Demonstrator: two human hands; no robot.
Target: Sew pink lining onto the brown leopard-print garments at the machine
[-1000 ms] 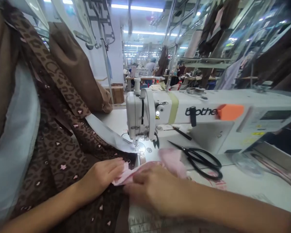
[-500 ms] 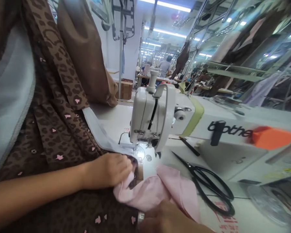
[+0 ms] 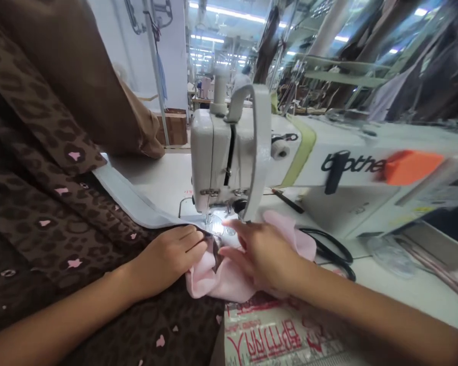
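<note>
Just in front of the needle of a white sewing machine, my left hand is closed on pink fabric, at the edge of a brown leopard-print garment. The left forearm lies across this garment. A pale strip along the garment's edge leads to the presser foot. My right hand is over the pink fabric, index finger stretched toward the needle plate, thumb apart from it. The other fingers are partly hidden. Pink cloth shows on both sides of the right hand.
Black-handled scissors lie right of the pink fabric, partly covered. A clear round dish is farther right. Red-lettered plastic covers the table's near part. A brown cloth piece rises at the left. The machine's arm crosses the right side.
My right hand has moved up and forward from the near edge to beside the needle. Pink fabric has shifted and now covers the scissors' blades. My left hand stays near the needle. The view has shifted.
</note>
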